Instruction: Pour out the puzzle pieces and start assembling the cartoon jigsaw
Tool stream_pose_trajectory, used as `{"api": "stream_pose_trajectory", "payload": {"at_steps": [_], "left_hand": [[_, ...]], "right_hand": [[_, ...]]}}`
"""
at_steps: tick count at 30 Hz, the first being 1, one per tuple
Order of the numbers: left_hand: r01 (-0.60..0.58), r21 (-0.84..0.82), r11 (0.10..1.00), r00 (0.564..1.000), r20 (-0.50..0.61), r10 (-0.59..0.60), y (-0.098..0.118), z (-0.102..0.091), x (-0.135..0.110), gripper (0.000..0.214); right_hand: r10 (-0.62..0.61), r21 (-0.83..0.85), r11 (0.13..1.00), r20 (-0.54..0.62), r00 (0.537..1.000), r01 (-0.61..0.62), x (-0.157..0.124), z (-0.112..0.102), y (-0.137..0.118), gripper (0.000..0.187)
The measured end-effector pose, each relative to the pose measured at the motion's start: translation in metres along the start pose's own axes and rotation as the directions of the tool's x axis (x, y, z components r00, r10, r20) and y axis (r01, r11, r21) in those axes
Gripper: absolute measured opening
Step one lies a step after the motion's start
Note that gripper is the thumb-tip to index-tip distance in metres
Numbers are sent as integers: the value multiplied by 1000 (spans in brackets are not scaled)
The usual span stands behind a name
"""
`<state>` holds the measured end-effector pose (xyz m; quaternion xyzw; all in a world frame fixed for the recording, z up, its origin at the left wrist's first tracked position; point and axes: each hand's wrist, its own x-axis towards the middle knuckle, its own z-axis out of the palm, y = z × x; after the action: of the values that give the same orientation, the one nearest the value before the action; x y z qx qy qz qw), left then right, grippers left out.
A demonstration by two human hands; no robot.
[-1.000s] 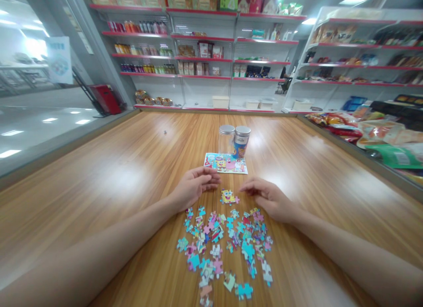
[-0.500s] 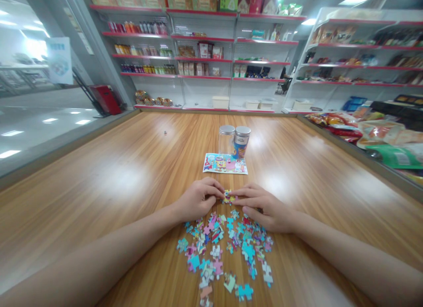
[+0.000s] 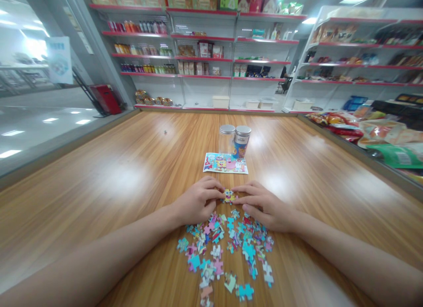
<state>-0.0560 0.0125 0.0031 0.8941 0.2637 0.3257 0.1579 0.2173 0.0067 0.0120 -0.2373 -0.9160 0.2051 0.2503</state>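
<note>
A small yellow cluster of jigsaw puzzle pieces (image 3: pixel 229 195) with a cartoon face lies on the table between my two hands. My left hand (image 3: pixel 200 200) has its curled fingers pressed on the cluster's left side. From the right, my right hand (image 3: pixel 266 206) reaches in with fingers stretched and apart, the fingertips at the cluster's right edge. Below both hands, many loose jigsaw pieces (image 3: pixel 248 250) in blue, pink and white are scattered. Just beyond the hands is a printed picture sheet (image 3: pixel 211 163) with cartoon figures.
A clear jar (image 3: pixel 226 140) with a silver lid stands behind the sheet, beside a labelled jar (image 3: pixel 243 139). Snack bags (image 3: pixel 380 133) lie beyond the right edge of the wooden table (image 3: pixel 109 210). Stocked shelves (image 3: pixel 205 38) line the back.
My left fingers have drawn back slightly, and more of the yellow cartoon face shows between the hands. My right hand has barely moved, and the loose pieces lie as before.
</note>
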Motion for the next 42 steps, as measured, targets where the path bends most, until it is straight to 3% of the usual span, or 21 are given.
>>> {"api": "stream_pose_trajectory", "payload": {"at_steps": [21,30,42], "left_hand": [[-39,219,975,991,133,10,2,1,-1,47],[-216,287,933,973,140,182,6,0,2,45],[-151,262,953,988,80,135,2,3,1,46]], "right_hand": [[-23,-29,999,29,999,23,1,1,-2,33],[-29,-28,999,25,999,30,2,1,-2,31],[-59,-8,998,5,998,59,2,-1,-5,29]]}}
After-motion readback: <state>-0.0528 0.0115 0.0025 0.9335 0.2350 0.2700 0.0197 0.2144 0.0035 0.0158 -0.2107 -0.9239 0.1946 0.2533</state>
